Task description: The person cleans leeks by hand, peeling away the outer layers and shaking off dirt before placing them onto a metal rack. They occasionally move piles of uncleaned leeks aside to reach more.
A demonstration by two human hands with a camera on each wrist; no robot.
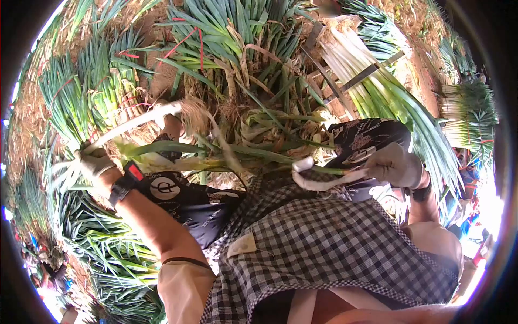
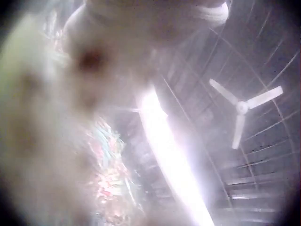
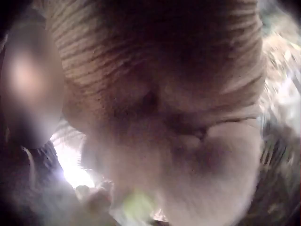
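Observation:
My gloved left hand [image 1: 96, 164] grips a long green onion at its left end. Its white stalk [image 1: 132, 125] rises toward the right and ends in a tuft of stringy roots [image 1: 192, 114]. On the right, my gloved right hand [image 1: 396, 166] has its fingers curled round a pale, limp strip of onion skin [image 1: 324, 185], whose far end curls up over my lap. The right wrist view shows the curled glove [image 3: 211, 165] close up. In the left wrist view the glove [image 2: 155, 23] is blurred, and what it holds is hidden there.
Loose onion leaves [image 1: 178, 147] and peelings lie across my lap. Tied bunches of green onions [image 1: 221, 38] stand ahead, with another bunch [image 1: 81, 97] at left. Trimmed onions [image 1: 372, 81] lie on a metal rack at right. A ceiling fan [image 2: 242, 107] hangs overhead.

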